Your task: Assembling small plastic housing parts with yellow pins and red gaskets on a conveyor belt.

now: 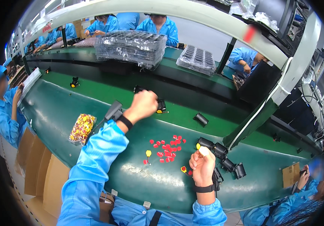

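Note:
My left hand [143, 105] reaches over the green conveyor belt with its fingers curled. Its fingertips are hidden, so whatever it grips does not show. Right beside it lies a black part with a yellow piece [161, 107], and another dark part [138, 89] peeks out behind it. Over the near bench my right hand [202, 165] pinches a small pale yellow disc [204, 151] between thumb and fingers. Several black cylindrical housings [220, 150] lie just right of that hand. Left of it are scattered small red discs [167, 153] and a yellow piece with a wire [148, 153].
A clear bag of yellow and red pieces [82, 128] lies left on the bench. On the belt are a black housing [201, 119] and a black-and-yellow part [74, 82]. A post [252, 120] rises at right. Wrapped trays [131, 47] stand beyond. Co-workers in blue sit around.

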The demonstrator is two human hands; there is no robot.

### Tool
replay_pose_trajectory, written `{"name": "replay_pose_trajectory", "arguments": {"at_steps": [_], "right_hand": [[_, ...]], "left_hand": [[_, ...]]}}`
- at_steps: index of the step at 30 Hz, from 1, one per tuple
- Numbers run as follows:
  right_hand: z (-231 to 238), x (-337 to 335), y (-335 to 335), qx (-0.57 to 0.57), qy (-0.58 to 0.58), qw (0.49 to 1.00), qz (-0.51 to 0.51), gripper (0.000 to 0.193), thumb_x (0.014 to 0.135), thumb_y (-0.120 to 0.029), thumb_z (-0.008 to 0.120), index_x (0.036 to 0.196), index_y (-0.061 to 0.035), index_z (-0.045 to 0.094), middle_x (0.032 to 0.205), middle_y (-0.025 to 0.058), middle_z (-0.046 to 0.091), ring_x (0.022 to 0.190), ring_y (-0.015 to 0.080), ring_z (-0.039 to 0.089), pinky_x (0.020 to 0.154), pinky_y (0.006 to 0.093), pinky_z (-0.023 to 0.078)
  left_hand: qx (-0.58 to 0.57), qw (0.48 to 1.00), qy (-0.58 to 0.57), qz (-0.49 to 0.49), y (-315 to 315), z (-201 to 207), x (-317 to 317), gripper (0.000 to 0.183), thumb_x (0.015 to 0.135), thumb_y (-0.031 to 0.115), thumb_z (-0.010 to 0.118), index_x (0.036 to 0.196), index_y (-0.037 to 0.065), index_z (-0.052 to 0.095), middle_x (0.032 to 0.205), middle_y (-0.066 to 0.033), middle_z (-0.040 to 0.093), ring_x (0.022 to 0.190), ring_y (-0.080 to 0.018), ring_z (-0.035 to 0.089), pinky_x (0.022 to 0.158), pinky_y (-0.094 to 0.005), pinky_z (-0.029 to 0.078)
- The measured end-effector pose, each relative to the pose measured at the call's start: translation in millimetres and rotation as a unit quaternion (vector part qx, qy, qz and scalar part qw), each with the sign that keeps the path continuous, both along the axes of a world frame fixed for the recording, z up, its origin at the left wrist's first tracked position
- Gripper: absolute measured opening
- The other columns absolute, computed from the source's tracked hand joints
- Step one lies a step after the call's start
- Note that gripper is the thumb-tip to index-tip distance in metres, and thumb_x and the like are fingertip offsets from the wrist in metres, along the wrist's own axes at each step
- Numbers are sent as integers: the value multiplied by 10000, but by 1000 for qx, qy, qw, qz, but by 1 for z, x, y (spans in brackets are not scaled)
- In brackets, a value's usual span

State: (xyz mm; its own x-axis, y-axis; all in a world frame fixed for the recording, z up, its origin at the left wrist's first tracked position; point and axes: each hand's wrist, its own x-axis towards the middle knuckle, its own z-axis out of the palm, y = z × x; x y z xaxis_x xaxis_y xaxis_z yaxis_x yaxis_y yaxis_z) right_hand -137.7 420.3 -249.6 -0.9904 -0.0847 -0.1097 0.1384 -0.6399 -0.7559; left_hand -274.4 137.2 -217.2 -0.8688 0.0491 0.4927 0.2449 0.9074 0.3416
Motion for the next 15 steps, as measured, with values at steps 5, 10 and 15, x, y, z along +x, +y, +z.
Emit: {"name": "replay_pose_trajectory", "arguments": {"at_steps": [5, 10, 15], "right_hand": [[-7, -1, -8, 25, 8, 1000, -5, 164, 917, -142, 564, 787, -45, 537, 587, 52, 518, 421, 143, 465, 379, 271, 324], [-11, 0, -14, 50, 7, 998, -25, 144, 923, -127, 567, 807, -42, 557, 579, 51, 528, 407, 135, 464, 371, 260, 332], [0, 3, -10, 102, 34, 994, -37, 146, 929, -133, 565, 820, -37, 560, 615, 57, 561, 442, 137, 509, 391, 255, 370]], "left_hand": [[28, 978, -8, 207, -49, -13, -55, 207, 804, 190, 654, 831, -15, 671, 872, -245, 684, 858, -428, 667, 768, -506, 543], [34, 981, -68, 180, -72, -62, -80, 242, 836, 221, 651, 946, 9, 685, 966, -233, 687, 959, -422, 655, 843, -487, 543], [257, 963, 37, -74, -5, 2, 8, 288, 860, 165, 616, 685, -41, 517, 614, -170, 502, 533, -244, 475, 540, -380, 395]]}}
